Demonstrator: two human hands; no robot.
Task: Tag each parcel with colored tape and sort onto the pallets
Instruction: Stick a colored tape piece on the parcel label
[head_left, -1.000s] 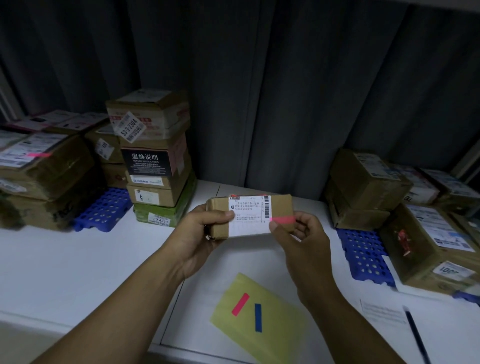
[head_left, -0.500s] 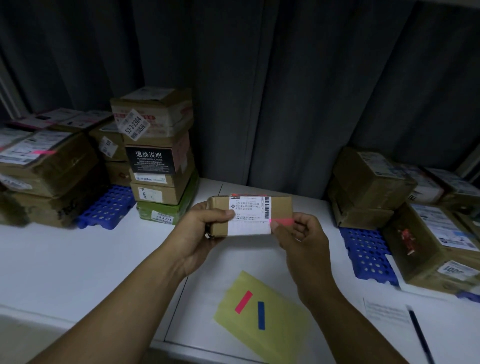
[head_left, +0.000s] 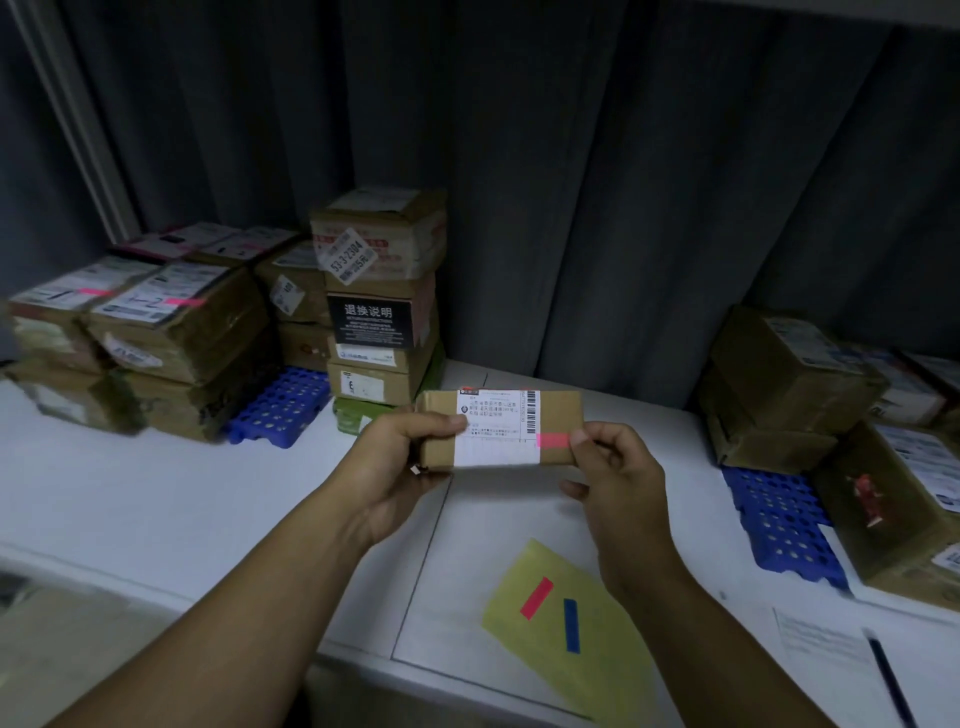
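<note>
A: Where do we find the parcel (head_left: 498, 428)?
B: We hold it above the desk (head_left: 156, 493), label toward us, between the left pallet (head_left: 280, 405) and the right pallet (head_left: 779, 514).
A: And our hands?
B: Our left hand (head_left: 400, 467) grips its left end; our right hand (head_left: 618, 483) pinches the right end, thumb at the pink tape strip (head_left: 553, 440). A yellow sheet (head_left: 571, 660) lies below.

R hand (head_left: 618, 483) thumb slid rightward along pink tape (head_left: 553, 440) to its far end; strip now uncovered, flat across label (head_left: 496, 431) edge on parcel (head_left: 560, 415)
</note>
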